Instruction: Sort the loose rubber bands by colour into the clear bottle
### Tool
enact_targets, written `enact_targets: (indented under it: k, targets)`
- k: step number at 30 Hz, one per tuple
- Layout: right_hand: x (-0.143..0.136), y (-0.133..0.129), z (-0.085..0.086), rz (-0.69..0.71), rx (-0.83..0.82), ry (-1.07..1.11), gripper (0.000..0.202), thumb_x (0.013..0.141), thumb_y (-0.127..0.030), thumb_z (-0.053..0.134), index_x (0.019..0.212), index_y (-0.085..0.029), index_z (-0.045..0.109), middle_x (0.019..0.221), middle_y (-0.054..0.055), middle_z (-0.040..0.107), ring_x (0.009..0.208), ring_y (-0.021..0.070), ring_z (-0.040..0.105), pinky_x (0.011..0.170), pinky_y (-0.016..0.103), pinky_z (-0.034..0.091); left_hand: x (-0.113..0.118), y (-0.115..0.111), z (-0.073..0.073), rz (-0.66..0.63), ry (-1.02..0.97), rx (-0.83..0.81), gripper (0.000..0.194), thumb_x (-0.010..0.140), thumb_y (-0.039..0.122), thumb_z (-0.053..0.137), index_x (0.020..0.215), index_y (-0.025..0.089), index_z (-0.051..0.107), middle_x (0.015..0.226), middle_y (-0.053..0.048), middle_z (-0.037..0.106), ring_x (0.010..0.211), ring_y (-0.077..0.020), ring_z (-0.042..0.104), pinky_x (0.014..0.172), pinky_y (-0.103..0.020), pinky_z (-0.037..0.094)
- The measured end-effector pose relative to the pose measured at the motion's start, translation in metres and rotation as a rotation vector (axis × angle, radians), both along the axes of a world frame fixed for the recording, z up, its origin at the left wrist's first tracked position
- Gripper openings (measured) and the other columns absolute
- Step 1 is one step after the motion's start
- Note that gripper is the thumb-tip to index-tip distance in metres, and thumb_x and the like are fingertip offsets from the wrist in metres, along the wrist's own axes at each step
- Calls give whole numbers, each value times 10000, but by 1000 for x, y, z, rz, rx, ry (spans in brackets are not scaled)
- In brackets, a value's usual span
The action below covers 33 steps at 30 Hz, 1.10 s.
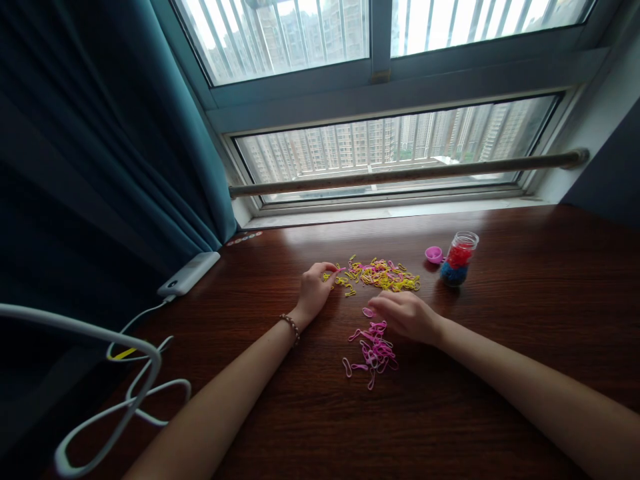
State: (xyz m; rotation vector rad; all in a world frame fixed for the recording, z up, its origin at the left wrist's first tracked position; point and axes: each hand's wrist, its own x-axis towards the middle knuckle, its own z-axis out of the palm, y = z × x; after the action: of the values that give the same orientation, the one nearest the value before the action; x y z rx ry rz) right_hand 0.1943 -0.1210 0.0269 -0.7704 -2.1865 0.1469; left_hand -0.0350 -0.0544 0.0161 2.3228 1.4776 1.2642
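My left hand (pixel 315 290) pinches a small pink plastic stitch marker (pixel 342 270) at the left end of a mixed pile (pixel 383 275) of yellow and pink ones. My right hand (pixel 407 315) is closed in front of that pile, with a pink stitch marker (pixel 368 312) at its fingertips; the grip itself is partly hidden by the fingers. Nearer to me lies a loose heap of pink stitch markers (pixel 377 350), below and left of my right hand. A few yellow ones (pixel 345 283) are scattered beside my left fingertips.
An uncapped glass jar (pixel 457 260) holds red pieces above blue ones. Beside it is a pink cup-shaped lid (pixel 434 254). On the left, a white power bank (pixel 189 274) and looped white cables (pixel 150 360) lie by a blue curtain (pixel 190 167). A window rail (pixel 400 175) crosses behind.
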Motion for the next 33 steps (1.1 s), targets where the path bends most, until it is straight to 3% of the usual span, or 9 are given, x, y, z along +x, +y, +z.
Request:
enact_targets:
  k: [2, 4, 8, 10, 16, 19, 25, 33]
  targets:
    - [-3, -7, 1, 134, 42, -152, 197, 871, -204, 403, 975, -187, 569, 791, 55, 626, 677, 138, 570, 608, 242, 431, -1, 1, -1, 18, -18, -11, 117, 792, 277, 549, 810, 182, 614, 805, -34, 649, 756, -171, 604, 714, -303, 468]
    - [-2, -7, 1, 89, 63, -143, 218, 870, -194, 397, 1006, -182, 567, 805, 62, 636, 714, 151, 577, 641, 257, 438, 0, 0, 0, -1, -28, -18, 126, 795, 288, 549, 816, 181, 612, 805, -37, 649, 754, -170, 603, 714, -305, 470]
    - [10, 14, -4, -381, 8, 109, 226, 863, -224, 413, 967, -178, 608, 808, 80, 642, 754, 197, 564, 703, 325, 446, 6, -8, 11, -239, -8, 4, 110, 803, 274, 549, 782, 191, 618, 849, -47, 651, 839, -173, 587, 793, -333, 465]
    - [17, 26, -8, -513, -58, 151, 215, 838, -240, 456, 952, -191, 632, 810, 75, 653, 746, 214, 551, 689, 347, 452, 14, -17, 17, -382, 30, 25, 104, 799, 270, 559, 760, 201, 627, 874, -48, 654, 891, -175, 570, 844, -357, 447]
    - [22, 37, -18, -411, -119, 27, 169, 765, -184, 540, 813, -242, 691, 862, 36, 690, 807, 231, 517, 731, 391, 440, 34, -42, 20, -641, 276, -18, 97, 766, 317, 604, 731, 248, 662, 956, -17, 654, 1093, -198, 469, 970, -389, 338]
    - [20, 36, -19, -405, -125, 25, 191, 766, -162, 530, 818, -237, 698, 875, 36, 691, 815, 228, 520, 740, 388, 444, 30, -37, 19, -609, 330, -15, 129, 813, 308, 543, 787, 260, 660, 1002, 6, 643, 1111, -175, 457, 991, -365, 308]
    - [20, 35, -15, -428, -102, 124, 181, 789, -164, 512, 834, -211, 680, 868, 49, 683, 826, 223, 553, 754, 377, 455, 3, -6, 11, -291, 356, 16, 251, 852, 186, 448, 1065, 246, 566, 1114, -25, 605, 1182, -193, 403, 1001, -420, 256]
    - [18, 30, -11, -365, -92, 168, 143, 813, -201, 503, 813, -194, 646, 812, 55, 646, 791, 201, 584, 715, 321, 455, 1, 2, -3, -262, 461, -93, 326, 871, 188, 382, 1165, 275, 492, 1223, -27, 535, 1250, -206, 321, 1013, -475, 203]
